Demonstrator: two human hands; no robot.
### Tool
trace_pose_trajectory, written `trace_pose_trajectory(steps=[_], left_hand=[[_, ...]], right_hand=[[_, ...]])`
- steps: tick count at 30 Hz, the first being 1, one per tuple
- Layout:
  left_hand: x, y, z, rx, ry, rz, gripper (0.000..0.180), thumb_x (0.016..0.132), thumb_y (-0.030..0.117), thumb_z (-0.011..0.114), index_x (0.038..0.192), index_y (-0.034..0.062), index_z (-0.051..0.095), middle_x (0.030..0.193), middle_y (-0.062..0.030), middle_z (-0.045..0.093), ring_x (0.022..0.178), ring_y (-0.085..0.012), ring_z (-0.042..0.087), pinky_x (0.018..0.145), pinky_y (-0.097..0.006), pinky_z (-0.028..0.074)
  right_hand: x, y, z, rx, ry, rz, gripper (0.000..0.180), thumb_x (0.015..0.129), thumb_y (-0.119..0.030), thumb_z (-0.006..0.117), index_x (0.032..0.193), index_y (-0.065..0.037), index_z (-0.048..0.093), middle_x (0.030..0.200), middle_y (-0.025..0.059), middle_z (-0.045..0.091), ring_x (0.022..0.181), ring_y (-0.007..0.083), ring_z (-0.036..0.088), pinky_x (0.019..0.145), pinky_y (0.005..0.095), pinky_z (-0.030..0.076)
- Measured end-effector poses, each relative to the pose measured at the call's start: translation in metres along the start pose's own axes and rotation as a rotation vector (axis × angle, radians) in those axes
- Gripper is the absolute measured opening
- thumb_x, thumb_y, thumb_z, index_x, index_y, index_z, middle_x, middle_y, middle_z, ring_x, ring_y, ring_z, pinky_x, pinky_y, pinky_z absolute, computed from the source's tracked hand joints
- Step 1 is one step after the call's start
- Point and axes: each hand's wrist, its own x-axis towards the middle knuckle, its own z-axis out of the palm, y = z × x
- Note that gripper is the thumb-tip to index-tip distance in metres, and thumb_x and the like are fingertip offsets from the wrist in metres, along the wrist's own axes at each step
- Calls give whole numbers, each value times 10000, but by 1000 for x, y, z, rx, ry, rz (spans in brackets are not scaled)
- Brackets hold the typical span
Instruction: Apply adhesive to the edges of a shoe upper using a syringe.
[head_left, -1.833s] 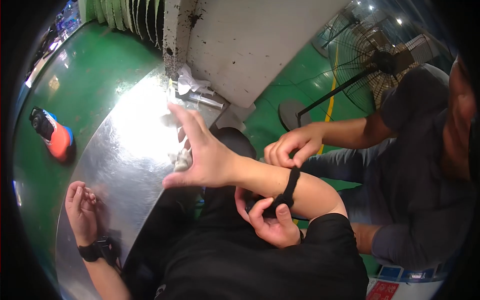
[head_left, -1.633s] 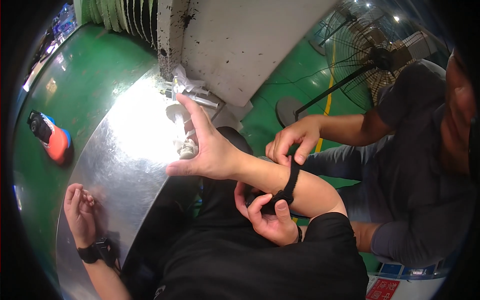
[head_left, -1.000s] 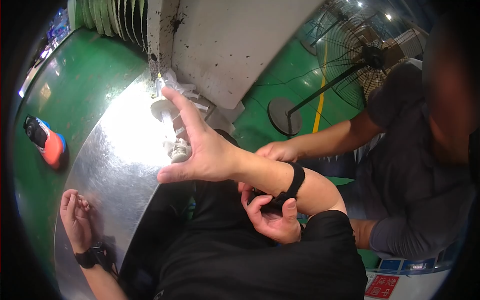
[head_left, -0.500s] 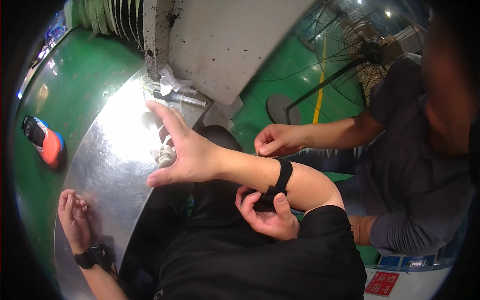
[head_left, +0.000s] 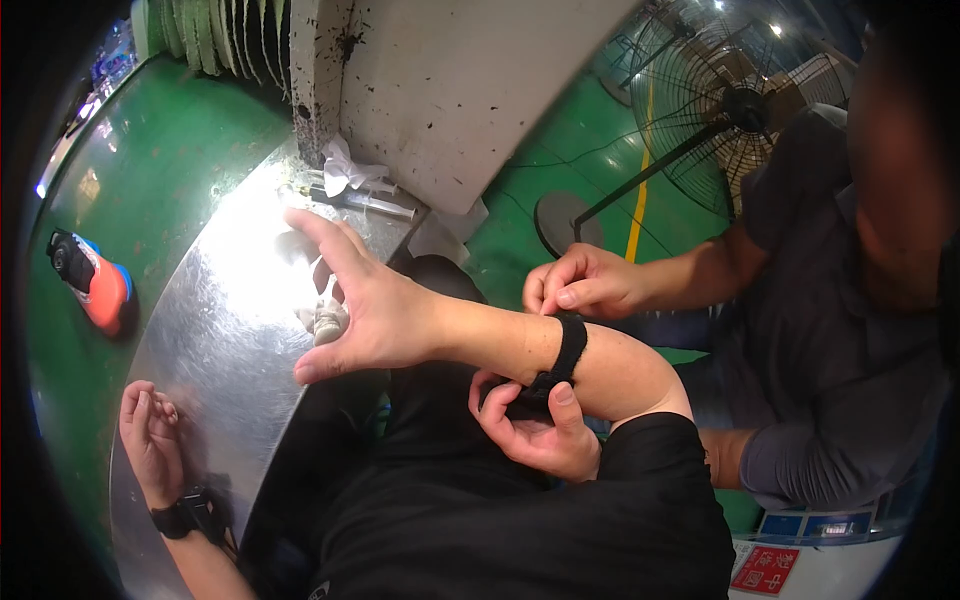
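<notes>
Black fabric covers your lap nearest the camera. Your left hand point(head_left: 150, 445) rests palm-down, holding nothing, on the near-left edge of the metal table point(head_left: 215, 330). Your right hand point(head_left: 365, 305) hovers over the table's right edge, fingers spread wide and empty. A black strap point(head_left: 565, 350) circles your right forearm; a co-worker's hands point(head_left: 585, 282) pinch it above and below. Beyond, syringes point(head_left: 365, 200) lie at the far edge.
</notes>
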Motion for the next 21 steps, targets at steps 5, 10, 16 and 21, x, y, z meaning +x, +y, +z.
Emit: trace_pose_trajectory(steps=[5, 10, 16, 21], left_hand=[[-2, 1, 6, -1, 26, -8, 109, 950, 117, 506, 1009, 28, 530, 782, -24, 513, 707, -99, 520, 656, -207, 440], [5, -1, 10, 1, 34, 7, 111, 948, 113, 507, 1014, 27, 531, 777, -23, 513, 703, -101, 521, 653, -207, 442], [2, 8, 7, 17, 85, 21, 101, 943, 105, 509, 1001, 26, 533, 767, -20, 508, 682, -97, 511, 626, -210, 444], [2, -5, 24, -140, 126, -104, 89, 883, 63, 556, 961, 21, 562, 759, -30, 535, 635, -117, 520, 581, -241, 449]], right_hand=[[-2, 7, 4, 34, 41, 33, 1210, 588, -434, 859, 1449, -54, 98, 1252, 189, 317, 999, 271, 442, 896, 364, 424], [-2, 10, 10, -48, 9, -53, 1170, 602, -359, 864, 1438, -25, 117, 1249, 150, 327, 1038, 244, 421, 932, 361, 393], [16, 9, 26, -67, -21, -159, 1150, 607, -366, 861, 1426, -5, 141, 1247, 156, 323, 1038, 256, 420, 931, 364, 390], [-1, 12, 33, -119, -119, -183, 1205, 634, -338, 865, 1452, -7, 45, 1382, 178, 274, 1269, 266, 357, 1028, 399, 336]])
